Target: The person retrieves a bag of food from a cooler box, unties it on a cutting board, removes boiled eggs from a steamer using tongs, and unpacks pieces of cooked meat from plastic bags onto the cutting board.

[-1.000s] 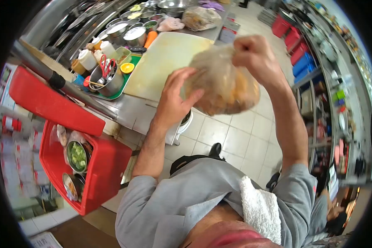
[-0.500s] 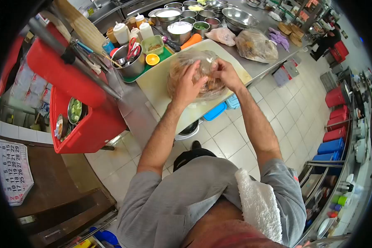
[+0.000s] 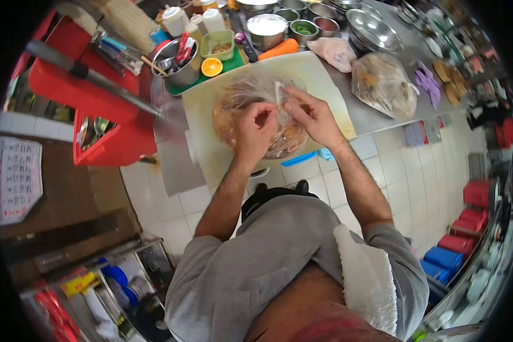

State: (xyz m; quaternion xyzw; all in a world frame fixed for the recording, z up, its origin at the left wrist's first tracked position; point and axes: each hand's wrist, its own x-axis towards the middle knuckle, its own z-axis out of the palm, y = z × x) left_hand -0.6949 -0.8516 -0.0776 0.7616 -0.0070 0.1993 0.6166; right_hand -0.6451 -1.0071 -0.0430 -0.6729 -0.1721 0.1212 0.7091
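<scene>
A clear plastic bag with orange-brown contents rests on the pale cutting board. My left hand is closed in a pinch on the gathered plastic at the bag's top. Beside it, my right hand also pinches the bag, close to a small whitish piece that stands up from the plastic. The fingertips of both hands nearly meet over the bag's middle.
Behind the board lie a carrot, a knife and a halved orange. Another filled bag sits at the right, near purple gloves. A red bin stands at the left.
The bag has come down from the air onto the cutting board. My left hand has gone from spread fingers to a pinch. The view has turned toward the counter.
</scene>
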